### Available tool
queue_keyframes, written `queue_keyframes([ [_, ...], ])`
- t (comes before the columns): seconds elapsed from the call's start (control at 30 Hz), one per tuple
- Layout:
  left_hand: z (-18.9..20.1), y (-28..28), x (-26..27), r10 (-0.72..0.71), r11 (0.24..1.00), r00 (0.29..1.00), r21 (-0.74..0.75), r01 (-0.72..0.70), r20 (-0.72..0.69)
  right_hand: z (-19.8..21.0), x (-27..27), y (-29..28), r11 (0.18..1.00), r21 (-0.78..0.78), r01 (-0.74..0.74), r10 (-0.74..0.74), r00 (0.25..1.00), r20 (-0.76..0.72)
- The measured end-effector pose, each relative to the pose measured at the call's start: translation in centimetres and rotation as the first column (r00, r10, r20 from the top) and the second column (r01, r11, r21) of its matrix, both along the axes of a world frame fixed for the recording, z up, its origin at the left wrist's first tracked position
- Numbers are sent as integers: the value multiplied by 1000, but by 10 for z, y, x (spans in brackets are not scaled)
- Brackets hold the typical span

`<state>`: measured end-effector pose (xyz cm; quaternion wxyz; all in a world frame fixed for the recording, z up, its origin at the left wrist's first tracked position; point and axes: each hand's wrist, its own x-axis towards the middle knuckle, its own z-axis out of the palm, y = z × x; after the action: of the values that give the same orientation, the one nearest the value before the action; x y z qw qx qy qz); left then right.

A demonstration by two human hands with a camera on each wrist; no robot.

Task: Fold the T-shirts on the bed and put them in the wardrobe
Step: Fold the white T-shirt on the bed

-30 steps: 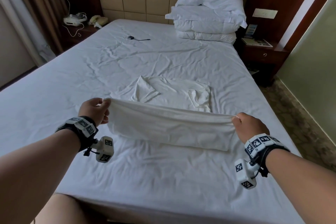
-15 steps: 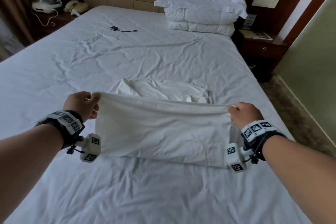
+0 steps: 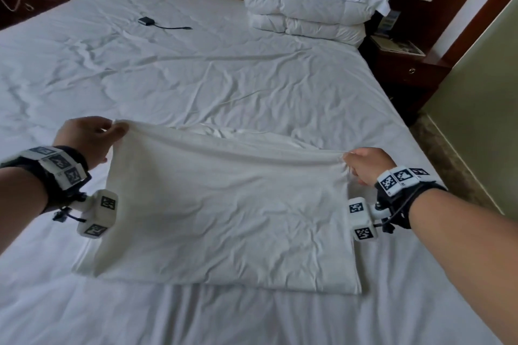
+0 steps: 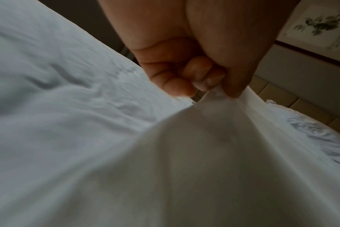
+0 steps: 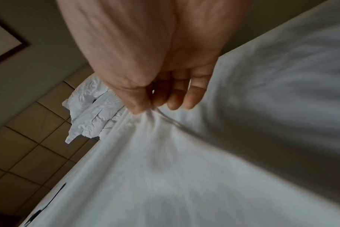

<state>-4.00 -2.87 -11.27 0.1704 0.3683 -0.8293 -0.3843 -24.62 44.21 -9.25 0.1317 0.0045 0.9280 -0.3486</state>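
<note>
The left hand [image 3: 87,138] is pinching one upper corner of a white T-shirt [image 3: 224,210] between thumb and curled fingers, and the right hand [image 3: 364,165] is pinching the opposite upper corner the same way; both wrist views are showing cloth bunched at the fingertips. The shirt is hanging as a wide panel between the hands, its long axis running left to right across the person, its held edge lifted and its lower edge lying on the bed [image 3: 252,78] on the near side. The far part of the shirt is peeking out just beyond the held edge, lying flat on the sheet. So the fold is looking half done: the raised edge is sitting away from the body, with the landing place directly ahead of both hands, and neither hand is clearly nearer to it. The left corner is riding a little higher than the right, so levelling the two is probably mattering before the edge goes down. The wardrobe is not showing in any view.
</note>
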Motion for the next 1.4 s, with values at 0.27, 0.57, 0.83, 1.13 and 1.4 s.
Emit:
queue_keyframes([
  [0.27,-24,-27,-77,-28,1000,998,-9,28,55,-39,-81,-21,976,-184,117,-84,981,177],
  [0.57,-80,-103,-115,8,997,993,80,-18,117,-69,-123,-47,969,-211,127,-92,982,165],
  [0.83,-100,-116,-123,-84,975,955,223,19,286,-94,-134,-51,999,-17,51,-51,998,33],
  [1.13,-92,-94,-115,-41,945,974,324,-34,223,-73,-98,-52,989,-22,146,-140,977,158],
  [1.4,-55,-43,-94,-76,991,951,128,39,298,-74,-58,-50,1000,20,6,-8,997,74],
])
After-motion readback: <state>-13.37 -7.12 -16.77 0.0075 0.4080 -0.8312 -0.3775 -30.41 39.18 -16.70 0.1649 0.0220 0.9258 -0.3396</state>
